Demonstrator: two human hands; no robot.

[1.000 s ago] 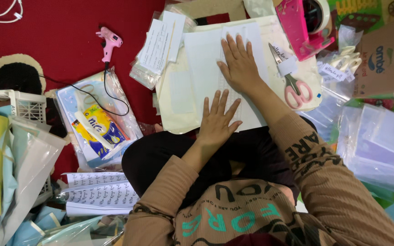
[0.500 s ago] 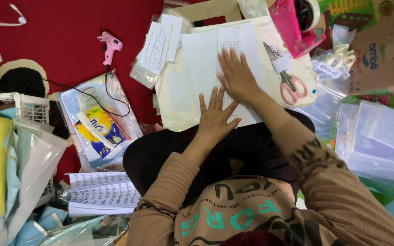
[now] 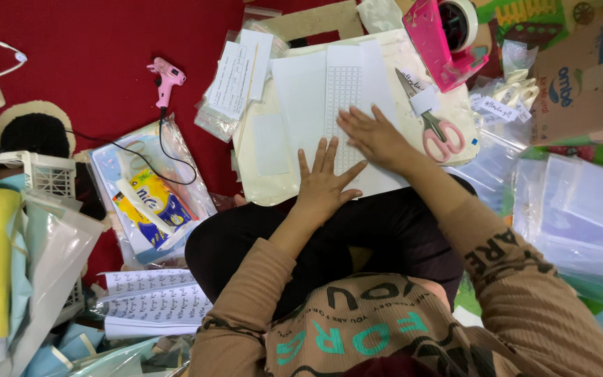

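Seated person viewed from above: the left hand (image 3: pixel 322 183) and right hand (image 3: pixel 375 136) both lie flat, fingers spread apart and gripping nothing, on a white paper sheet printed with a fine grid (image 3: pixel 336 105) that rests on a cream board (image 3: pixel 266 167) across the lap. Pink-handled scissors (image 3: pixel 435 127) lie just right of the right hand, near a pink tape dispenser (image 3: pixel 444 35). A pink glue gun (image 3: pixel 164 75) lies well apart on the red carpet (image 3: pixel 85 42).
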